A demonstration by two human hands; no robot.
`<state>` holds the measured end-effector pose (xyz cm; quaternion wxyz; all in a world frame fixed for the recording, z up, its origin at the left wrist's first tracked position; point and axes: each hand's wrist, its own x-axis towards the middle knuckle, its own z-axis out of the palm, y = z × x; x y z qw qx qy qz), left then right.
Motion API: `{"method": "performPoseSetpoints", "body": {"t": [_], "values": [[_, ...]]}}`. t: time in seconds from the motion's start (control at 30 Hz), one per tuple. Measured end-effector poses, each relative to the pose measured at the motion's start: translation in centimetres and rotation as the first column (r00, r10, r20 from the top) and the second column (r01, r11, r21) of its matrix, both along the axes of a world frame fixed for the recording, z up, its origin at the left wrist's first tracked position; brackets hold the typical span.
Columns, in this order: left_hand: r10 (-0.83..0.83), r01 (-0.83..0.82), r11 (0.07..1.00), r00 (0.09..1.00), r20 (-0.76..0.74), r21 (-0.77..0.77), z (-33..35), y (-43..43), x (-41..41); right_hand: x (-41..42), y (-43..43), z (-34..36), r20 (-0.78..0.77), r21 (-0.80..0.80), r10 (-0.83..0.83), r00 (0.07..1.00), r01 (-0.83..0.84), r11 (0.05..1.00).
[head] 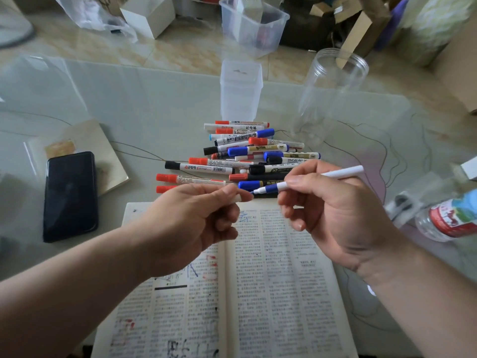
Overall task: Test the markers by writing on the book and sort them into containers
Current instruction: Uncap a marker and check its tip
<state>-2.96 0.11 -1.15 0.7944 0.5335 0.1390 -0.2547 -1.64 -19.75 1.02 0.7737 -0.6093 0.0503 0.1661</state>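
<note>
My right hand [327, 210] pinches a white marker with a blue tip section [335, 174], uncapped, nib pointing left. My left hand [191, 218] pinches the marker's white cap [237, 198] just left of the nib; nib and cap nearly touch. Both hover over the top edge of the open book [271, 280], whose printed pages carry red, blue and black scribbles. Behind the hands lies a pile of markers [247, 153] with red, blue and black caps. A square translucent container [240, 91] and a clear round jar [327, 96] stand beyond the pile.
A black phone [70, 196] lies on a notebook [103, 148] at the left. A water bottle with a red label [449, 218] lies at the right. Past the glass table [142, 104], a clear plastic bin [254, 24] and boxes sit on the floor.
</note>
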Motion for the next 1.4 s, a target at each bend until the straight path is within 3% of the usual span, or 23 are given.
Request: {"method": "performPoseSetpoints", "body": {"t": [0.23,0.8,0.93,1.03,1.1,1.2,1.27,1.4], "values": [[-0.043,0.045,0.996,0.999,0.032,-0.083,0.8,-0.7,-0.3,-0.2,-0.1,0.1,0.013,0.001,-0.002,1.0,0.002,1.0],[-0.084,0.09,0.995,0.989,0.122,-0.04,1.6,0.4,-0.7,-1.1,0.7,0.2,0.107,0.011,0.114,0.988,-0.116,0.993],[-0.115,0.103,0.992,0.979,0.171,0.08,1.8,0.7,-0.5,-1.2,0.8,0.4,0.09,0.016,0.105,0.99,-0.107,0.994],[-0.233,0.174,0.948,0.949,0.21,0.267,2.2,0.7,-0.6,-1.1,0.8,0.3,0.093,-0.008,0.114,0.989,-0.114,0.993],[-0.363,0.213,0.856,0.896,0.254,0.47,2.5,0.9,-0.6,-1.1,0.7,0.2,0.107,-0.025,0.145,0.984,-0.143,0.989],[-0.546,0.14,0.606,0.789,0.282,0.783,2.2,1.4,-0.7,-1.2,0.6,0.3,0.162,-0.179,0.215,0.963,-0.186,0.966],[-0.616,0.098,0.512,0.735,0.285,0.853,1.7,1.4,-0.8,-1.5,0.7,0.2,0.199,-0.329,0.263,0.944,-0.189,0.925],[-0.631,-0.027,0.554,0.638,0.441,0.832,0.6,1.2,-1.1,-2.0,1.0,0.2,0.254,-0.409,0.252,0.934,-0.133,0.903]]}}
